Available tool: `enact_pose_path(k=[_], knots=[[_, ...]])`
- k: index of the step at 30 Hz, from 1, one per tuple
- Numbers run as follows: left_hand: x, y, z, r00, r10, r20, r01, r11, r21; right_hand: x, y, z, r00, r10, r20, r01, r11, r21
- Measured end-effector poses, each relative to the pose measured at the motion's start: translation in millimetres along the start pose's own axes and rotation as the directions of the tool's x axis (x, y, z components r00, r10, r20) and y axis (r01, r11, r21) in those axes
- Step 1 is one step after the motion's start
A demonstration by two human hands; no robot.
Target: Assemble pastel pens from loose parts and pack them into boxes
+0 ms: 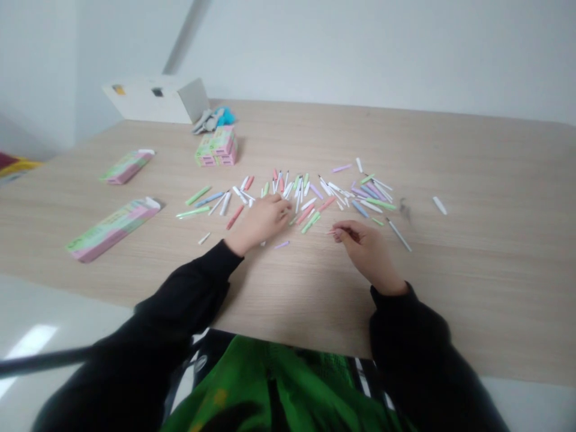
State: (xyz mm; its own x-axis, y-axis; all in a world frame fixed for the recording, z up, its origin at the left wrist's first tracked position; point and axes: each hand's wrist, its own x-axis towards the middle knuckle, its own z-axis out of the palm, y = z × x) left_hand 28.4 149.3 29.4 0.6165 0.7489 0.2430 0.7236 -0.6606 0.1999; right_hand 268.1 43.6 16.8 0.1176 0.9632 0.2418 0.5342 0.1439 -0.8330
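Pen parts in pastel colours, caps, barrels and thin white refills, lie scattered across the middle of the table. My left hand is over the near left side of the scatter, palm down, fingers loosely bent and apart; nothing shows in them, though their undersides are hidden. To the right, my right hand pinches a small pink pen part between thumb and forefinger, just above the table. A loose white refill lies right of that hand, and a short purple piece lies near my left wrist.
Two long pink-and-green cartons lie at the left, one behind the other. Small stacked boxes stand at the back, before grey and blue crumpled gloves or cloth and a white box. A white cap lies apart on the right.
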Motion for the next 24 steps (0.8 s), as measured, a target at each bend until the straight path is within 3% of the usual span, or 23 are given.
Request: enact_pose_path(k=[5, 13, 17, 19, 21, 24], knots=[[32.7, 39.0, 23.3, 0.992, -0.118, 0.043, 0.110, 0.981, 0.163, 1.1, 1.8, -1.4, 1.000, -0.003, -0.001, 0.003, 0.999, -0.041], [33.2, 45.0, 40.2, 0.983, -0.171, 0.072, 0.153, 0.967, 0.205, -0.1, -3.4, -3.4, 0.999, -0.051, -0.010, 0.050, 0.996, -0.070], [29.7, 38.3, 30.3, 0.989, -0.149, 0.015, 0.142, 0.964, 0.224, 1.4, -3.8, -7.3, 0.994, -0.075, -0.079, 0.072, 0.997, -0.041], [25.5, 32.3, 18.4, 0.996, -0.085, 0.024, 0.078, 0.975, 0.207, 2.0, -5.1, -9.3, 0.990, -0.077, -0.122, 0.076, 0.997, -0.016], [18.8, 25.9, 3.9, 0.996, -0.010, 0.092, -0.002, 0.992, 0.126, 1.9, -8.2, -10.0, 0.984, -0.083, -0.158, 0.086, 0.996, 0.016], [4.4, 18.3, -14.9, 0.990, 0.044, 0.136, -0.033, 0.996, -0.087, 0.8, -15.6, -7.4, 0.969, -0.111, -0.220, 0.127, 0.990, 0.059]])
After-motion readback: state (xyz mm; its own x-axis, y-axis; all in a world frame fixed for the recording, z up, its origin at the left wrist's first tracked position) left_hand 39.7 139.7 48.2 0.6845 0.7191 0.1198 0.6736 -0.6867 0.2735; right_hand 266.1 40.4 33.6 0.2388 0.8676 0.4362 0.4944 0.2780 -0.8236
